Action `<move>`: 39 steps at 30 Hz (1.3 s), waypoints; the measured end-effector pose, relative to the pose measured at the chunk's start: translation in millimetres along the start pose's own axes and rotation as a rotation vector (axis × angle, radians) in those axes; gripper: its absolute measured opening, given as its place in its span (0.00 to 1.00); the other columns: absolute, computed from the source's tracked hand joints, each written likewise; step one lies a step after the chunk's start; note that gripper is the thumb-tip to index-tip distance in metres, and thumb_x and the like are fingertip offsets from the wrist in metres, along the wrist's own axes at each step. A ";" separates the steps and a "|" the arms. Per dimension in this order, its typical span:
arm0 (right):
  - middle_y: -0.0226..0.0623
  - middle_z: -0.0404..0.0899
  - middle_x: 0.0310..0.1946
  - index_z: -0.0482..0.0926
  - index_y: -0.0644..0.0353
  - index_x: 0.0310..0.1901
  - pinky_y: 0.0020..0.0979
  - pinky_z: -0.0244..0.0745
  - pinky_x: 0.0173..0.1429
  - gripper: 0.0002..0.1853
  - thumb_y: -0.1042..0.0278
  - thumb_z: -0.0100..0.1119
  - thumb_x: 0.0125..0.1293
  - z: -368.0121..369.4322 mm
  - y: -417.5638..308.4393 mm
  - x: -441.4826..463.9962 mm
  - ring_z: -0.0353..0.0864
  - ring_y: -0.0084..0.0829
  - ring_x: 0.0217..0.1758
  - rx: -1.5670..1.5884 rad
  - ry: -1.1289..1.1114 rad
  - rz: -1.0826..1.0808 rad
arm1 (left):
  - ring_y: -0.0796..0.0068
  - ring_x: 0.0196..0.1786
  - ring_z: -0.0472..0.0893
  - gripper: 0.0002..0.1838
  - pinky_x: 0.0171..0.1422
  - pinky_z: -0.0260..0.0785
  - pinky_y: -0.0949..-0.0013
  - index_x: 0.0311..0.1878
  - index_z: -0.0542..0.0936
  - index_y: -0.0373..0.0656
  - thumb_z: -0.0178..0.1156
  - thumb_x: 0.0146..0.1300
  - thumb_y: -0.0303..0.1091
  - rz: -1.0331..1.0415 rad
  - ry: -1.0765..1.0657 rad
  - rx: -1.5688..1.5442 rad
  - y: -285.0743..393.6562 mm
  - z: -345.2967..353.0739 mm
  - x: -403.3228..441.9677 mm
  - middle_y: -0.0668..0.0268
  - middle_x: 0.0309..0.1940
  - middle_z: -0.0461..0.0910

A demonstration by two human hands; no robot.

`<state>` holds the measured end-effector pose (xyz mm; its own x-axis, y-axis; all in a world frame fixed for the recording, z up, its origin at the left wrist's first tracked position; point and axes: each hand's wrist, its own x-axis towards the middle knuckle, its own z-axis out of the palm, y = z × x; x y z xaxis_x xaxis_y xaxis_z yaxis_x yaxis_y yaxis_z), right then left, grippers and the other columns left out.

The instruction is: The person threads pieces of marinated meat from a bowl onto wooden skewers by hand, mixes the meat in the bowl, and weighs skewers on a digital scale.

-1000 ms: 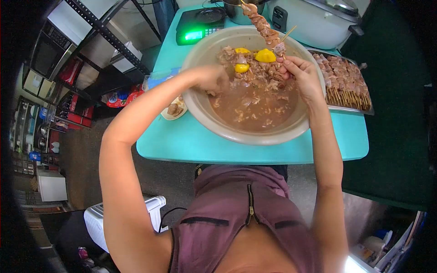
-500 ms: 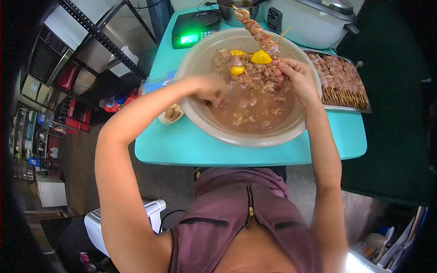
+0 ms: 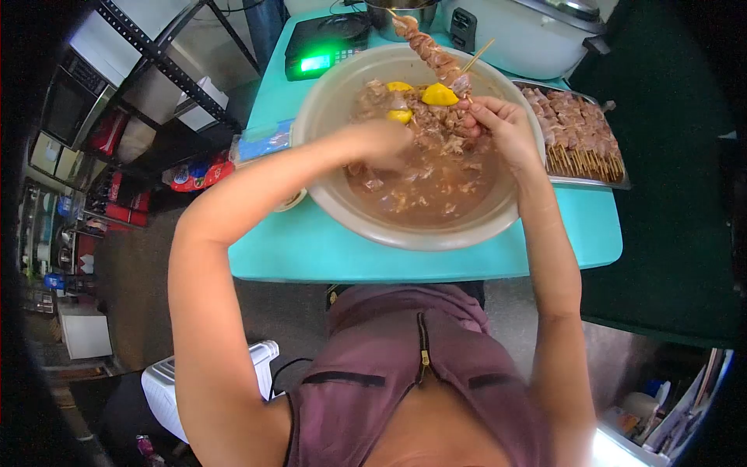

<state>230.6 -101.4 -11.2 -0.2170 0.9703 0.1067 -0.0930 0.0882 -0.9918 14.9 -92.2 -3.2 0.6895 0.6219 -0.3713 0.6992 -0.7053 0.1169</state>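
A large beige basin [image 3: 420, 238] holds raw meat pieces [image 3: 447, 124] in brown liquid, with yellow citrus pieces [image 3: 440, 95] on the meat. My right hand [image 3: 498, 126] pinches the lower end of a meat skewer [image 3: 432, 54], which leans up and left over the basin's far part. A bare stick [image 3: 478, 56] also projects upward from beside this hand. Over the left part of the basin is my left hand [image 3: 383, 143], smeared by motion, its fingers too blurred to read. To the right, a metal tray [image 3: 591, 184] bears rows of skewered meat [image 3: 580, 132].
On the turquoise table [image 3: 311, 253], a lit scale [image 3: 327, 47] stands back left, a metal pot [image 3: 403, 17] and white cooker [image 3: 517, 39] behind the basin. A small dish [image 3: 292, 201] lies partly under my left forearm. Black shelving [image 3: 167, 66] stands left.
My left hand has moved from the basin's left side rightward toward the meat. My right hand still holds the skewer, and the whole view has shifted slightly.
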 end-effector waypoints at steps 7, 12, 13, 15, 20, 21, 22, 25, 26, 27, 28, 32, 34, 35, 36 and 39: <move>0.30 0.77 0.23 0.78 0.68 0.38 0.18 0.67 0.31 0.10 0.70 0.53 0.61 -1.9 3.9 1.7 0.72 0.17 0.25 -0.017 0.008 -0.028 | 0.59 0.36 0.80 0.09 0.40 0.71 0.59 0.29 0.80 0.39 0.60 0.43 0.32 -0.086 0.186 -0.054 8.4 22.9 20.8 0.55 0.28 0.80; 0.30 0.77 0.23 0.79 0.68 0.38 0.19 0.67 0.31 0.10 0.70 0.53 0.61 1.1 -2.3 -1.7 0.71 0.17 0.25 0.000 0.018 -0.005 | 0.70 0.32 0.80 0.08 0.38 0.71 0.67 0.30 0.80 0.40 0.62 0.45 0.32 -0.005 0.173 -0.324 -24.5 8.5 17.5 0.61 0.25 0.80; 0.30 0.77 0.23 0.79 0.68 0.38 0.19 0.67 0.31 0.10 0.70 0.53 0.61 1.3 -2.5 -1.5 0.71 0.17 0.25 0.018 0.011 0.004 | 0.67 0.34 0.80 0.09 0.39 0.71 0.66 0.31 0.80 0.39 0.62 0.44 0.32 -0.039 0.101 -0.262 -23.3 8.2 18.1 0.60 0.27 0.80; 0.30 0.77 0.23 0.79 0.68 0.38 0.19 0.67 0.31 0.10 0.70 0.54 0.61 0.6 -1.0 -0.7 0.71 0.17 0.25 0.020 0.003 -0.008 | 0.64 0.35 0.80 0.10 0.40 0.72 0.65 0.31 0.80 0.39 0.63 0.44 0.33 -0.070 0.030 -0.198 -16.0 12.8 18.4 0.58 0.29 0.80; 0.30 0.76 0.23 0.79 0.67 0.39 0.19 0.66 0.30 0.10 0.70 0.54 0.61 -2.0 2.6 -0.4 0.70 0.16 0.24 -0.011 0.022 -0.024 | 0.53 0.39 0.78 0.11 0.43 0.72 0.57 0.29 0.79 0.38 0.65 0.42 0.33 -0.072 0.029 0.133 7.2 38.7 22.7 0.51 0.33 0.78; 0.28 0.75 0.23 0.79 0.67 0.40 0.18 0.66 0.31 0.10 0.69 0.53 0.62 -2.2 2.5 -0.4 0.70 0.16 0.25 -0.014 0.011 -0.011 | 0.53 0.38 0.78 0.11 0.42 0.72 0.58 0.29 0.78 0.38 0.64 0.41 0.32 -0.077 0.051 0.141 4.0 44.2 24.0 0.52 0.31 0.78; 0.26 0.74 0.23 0.78 0.67 0.41 0.17 0.66 0.32 0.11 0.69 0.52 0.63 -1.8 1.5 -0.3 0.70 0.15 0.25 -0.017 -0.002 0.001 | 0.53 0.38 0.78 0.11 0.42 0.72 0.58 0.29 0.78 0.38 0.64 0.41 0.32 -0.077 0.053 0.141 4.7 38.8 20.1 0.52 0.31 0.78; 0.27 0.75 0.23 0.78 0.67 0.40 0.17 0.66 0.32 0.11 0.69 0.52 0.63 2.2 -5.3 -3.7 0.70 0.16 0.25 -0.032 0.023 0.005 | 0.57 0.36 0.79 0.13 0.42 0.72 0.61 0.32 0.78 0.37 0.64 0.40 0.31 -0.086 -0.003 -0.017 -3.2 26.9 11.3 0.54 0.30 0.79; 0.27 0.75 0.23 0.78 0.67 0.40 0.17 0.66 0.32 0.11 0.69 0.52 0.63 2.8 -3.9 -2.5 0.70 0.16 0.25 -0.028 0.017 0.004 | 0.63 0.34 0.79 0.12 0.40 0.73 0.64 0.33 0.78 0.36 0.64 0.43 0.30 -0.064 -0.029 -0.190 -14.0 24.8 13.4 0.57 0.30 0.79; 0.28 0.76 0.23 0.79 0.68 0.39 0.18 0.66 0.30 0.10 0.70 0.53 0.62 1.8 -1.8 -1.6 0.70 0.16 0.24 -0.012 0.027 -0.003 | 0.69 0.33 0.79 0.11 0.38 0.74 0.68 0.34 0.78 0.36 0.63 0.45 0.29 -0.042 -0.055 -0.363 -23.5 24.9 14.5 0.60 0.30 0.79; 0.30 0.76 0.23 0.79 0.68 0.38 0.18 0.65 0.29 0.10 0.71 0.54 0.61 1.2 -0.4 -1.4 0.69 0.16 0.24 0.002 0.039 -0.009 | 0.69 0.33 0.79 0.11 0.38 0.74 0.68 0.34 0.78 0.36 0.63 0.45 0.29 -0.044 -0.057 -0.363 -27.2 23.6 12.0 0.60 0.30 0.79; 0.31 0.76 0.23 0.79 0.69 0.38 0.18 0.65 0.29 0.10 0.71 0.53 0.61 0.7 -0.6 -1.1 0.70 0.17 0.23 -0.018 0.026 -0.030 | 0.81 0.31 0.77 0.05 0.32 0.74 0.80 0.36 0.76 0.36 0.56 0.57 0.25 -0.119 -0.150 -0.926 -34.7 24.4 12.0 0.68 0.31 0.76; 0.31 0.77 0.23 0.78 0.68 0.38 0.18 0.64 0.29 0.10 0.71 0.53 0.61 1.1 -0.9 -1.6 0.69 0.17 0.23 -0.016 0.024 -0.014 | 0.81 0.30 0.77 0.07 0.31 0.74 0.79 0.38 0.75 0.36 0.58 0.56 0.26 -0.112 -0.121 -0.932 -35.7 25.8 14.5 0.68 0.30 0.75; 0.31 0.77 0.23 0.78 0.68 0.38 0.18 0.64 0.29 0.10 0.71 0.53 0.61 1.6 -1.4 -2.2 0.69 0.17 0.23 -0.019 0.024 -0.011 | 0.81 0.30 0.77 0.07 0.31 0.74 0.79 0.38 0.75 0.36 0.58 0.56 0.26 -0.110 -0.120 -0.935 -34.8 26.2 14.5 0.68 0.30 0.75; 0.31 0.76 0.23 0.78 0.68 0.38 0.18 0.64 0.29 0.10 0.71 0.53 0.61 2.3 -2.4 -2.7 0.69 0.17 0.23 -0.008 0.032 0.002 | 0.78 0.30 0.78 0.07 0.32 0.74 0.77 0.37 0.76 0.37 0.58 0.55 0.26 -0.121 -0.065 -0.894 -34.3 26.3 14.5 0.67 0.30 0.76; 0.30 0.76 0.23 0.79 0.67 0.38 0.18 0.65 0.29 0.10 0.70 0.53 0.61 1.5 -1.0 -2.2 0.70 0.17 0.23 -0.003 0.034 0.009 | 0.72 0.30 0.79 0.08 0.34 0.72 0.71 0.37 0.78 0.39 0.60 0.52 0.26 -0.064 0.126 -0.624 -20.1 17.4 3.2 0.63 0.30 0.78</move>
<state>229.7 -104.0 -10.3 -0.1850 0.9781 0.0949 -0.0882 0.0796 -0.9929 -0.3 -81.9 -22.7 0.6331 0.7183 -0.2886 0.6923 -0.3586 0.6262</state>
